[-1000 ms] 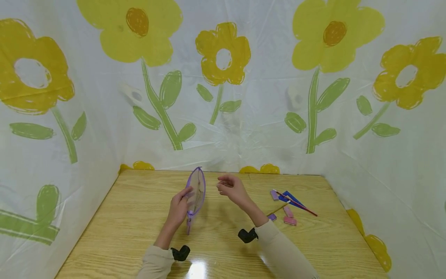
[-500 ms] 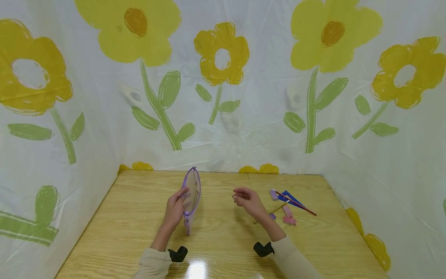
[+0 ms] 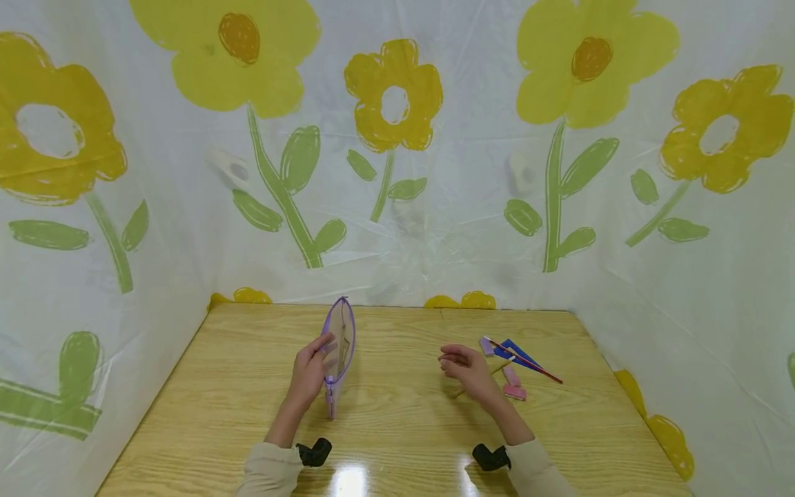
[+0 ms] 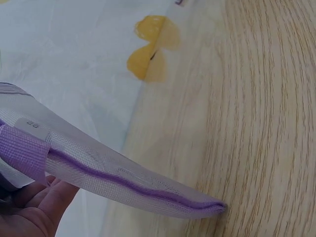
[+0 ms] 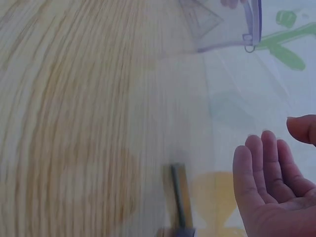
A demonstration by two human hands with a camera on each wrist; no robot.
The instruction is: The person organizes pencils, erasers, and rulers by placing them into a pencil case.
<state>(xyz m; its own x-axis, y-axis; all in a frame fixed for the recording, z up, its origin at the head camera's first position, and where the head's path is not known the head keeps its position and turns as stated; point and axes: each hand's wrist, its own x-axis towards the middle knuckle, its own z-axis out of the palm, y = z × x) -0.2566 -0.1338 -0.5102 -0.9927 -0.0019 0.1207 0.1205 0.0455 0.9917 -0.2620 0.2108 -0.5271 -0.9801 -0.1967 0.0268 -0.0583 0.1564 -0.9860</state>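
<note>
My left hand (image 3: 308, 373) grips the side of a see-through zip pouch (image 3: 349, 345) with purple trim, held upright with its mouth spread. Through its wall, in the right wrist view, a clear set square (image 5: 203, 20) shows. The left wrist view has the pouch's purple seam and part of the hand (image 4: 37, 212) behind it. My right hand (image 3: 473, 374) holds nothing; its fingers are loosely bent, thumb apart, over the wooden table. Partly behind it in the head view lies a yellowish pencil (image 3: 504, 364), also low in the right wrist view.
Right of my right hand lie a lilac eraser (image 3: 486, 346), a blue flat piece (image 3: 511, 344), a thin dark red stick (image 3: 542, 371), a pink eraser (image 3: 511, 375) and a deeper pink one (image 3: 514, 392). Flower-printed white cloth (image 3: 472, 207) walls the table (image 3: 397, 428) on three sides.
My right hand has drawn away from the pouch, moving right and slightly nearer me, toward the loose items. My left hand and the pouch have shifted slightly left.
</note>
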